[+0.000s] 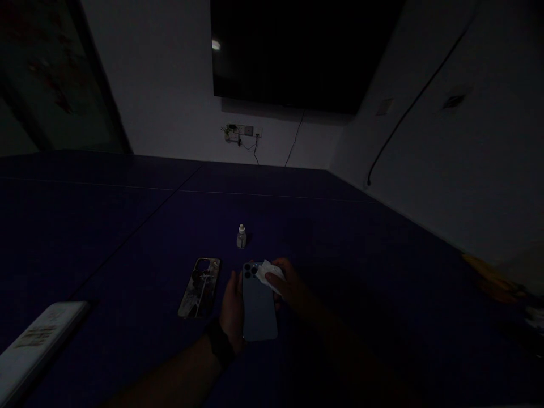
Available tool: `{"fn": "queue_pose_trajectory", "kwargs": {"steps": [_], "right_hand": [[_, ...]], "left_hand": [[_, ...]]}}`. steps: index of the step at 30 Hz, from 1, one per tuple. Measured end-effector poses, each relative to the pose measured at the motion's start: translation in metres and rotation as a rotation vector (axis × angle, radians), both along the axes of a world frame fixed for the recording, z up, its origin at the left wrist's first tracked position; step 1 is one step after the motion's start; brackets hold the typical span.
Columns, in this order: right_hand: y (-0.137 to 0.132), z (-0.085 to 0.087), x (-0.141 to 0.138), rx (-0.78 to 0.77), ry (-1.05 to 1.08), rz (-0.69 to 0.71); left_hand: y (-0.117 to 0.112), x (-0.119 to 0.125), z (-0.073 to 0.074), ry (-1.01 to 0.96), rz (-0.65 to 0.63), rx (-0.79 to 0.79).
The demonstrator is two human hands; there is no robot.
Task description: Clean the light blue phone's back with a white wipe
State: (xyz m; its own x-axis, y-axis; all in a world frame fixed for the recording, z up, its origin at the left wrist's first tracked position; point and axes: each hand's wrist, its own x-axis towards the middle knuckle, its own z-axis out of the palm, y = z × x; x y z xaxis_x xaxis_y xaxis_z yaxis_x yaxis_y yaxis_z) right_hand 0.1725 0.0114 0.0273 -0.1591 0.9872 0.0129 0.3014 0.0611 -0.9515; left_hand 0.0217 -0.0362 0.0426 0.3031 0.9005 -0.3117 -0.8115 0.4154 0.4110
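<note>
A blue-grey phone lies face down on the dark blue table, camera lenses at its far end. My left hand rests along the phone's left edge, fingers curled against it, with a dark band on the wrist. My right hand pinches a crumpled white wipe and presses it on the phone's upper right corner by the lenses. A clear phone case lies just left of the phone. A small white-capped bottle stands upright beyond the phone.
A white flat object lies at the table's near left edge. A dark screen hangs on the far wall above a wall socket with cables. The room is dim.
</note>
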Motion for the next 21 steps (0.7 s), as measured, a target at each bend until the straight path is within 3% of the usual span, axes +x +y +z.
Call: {"fn": "queue_pose_trajectory", "kwargs": {"steps": [5, 11, 17, 21], "right_hand": [[0.002, 0.001, -0.009, -0.144, 0.050, -0.036], [0.004, -0.004, -0.005, -0.274, 0.060, 0.062], [0.010, -0.004, -0.005, -0.220, 0.038, -0.065], [0.009, -0.001, -0.002, -0.301, 0.029, 0.029]], "left_hand": [[0.001, 0.000, 0.000, 0.012, 0.006, 0.009], [0.000, 0.002, 0.004, 0.048, 0.040, -0.012], [-0.004, 0.001, 0.002, 0.042, -0.016, -0.004], [-0.003, 0.000, 0.001, 0.043, 0.007, 0.024]]}}
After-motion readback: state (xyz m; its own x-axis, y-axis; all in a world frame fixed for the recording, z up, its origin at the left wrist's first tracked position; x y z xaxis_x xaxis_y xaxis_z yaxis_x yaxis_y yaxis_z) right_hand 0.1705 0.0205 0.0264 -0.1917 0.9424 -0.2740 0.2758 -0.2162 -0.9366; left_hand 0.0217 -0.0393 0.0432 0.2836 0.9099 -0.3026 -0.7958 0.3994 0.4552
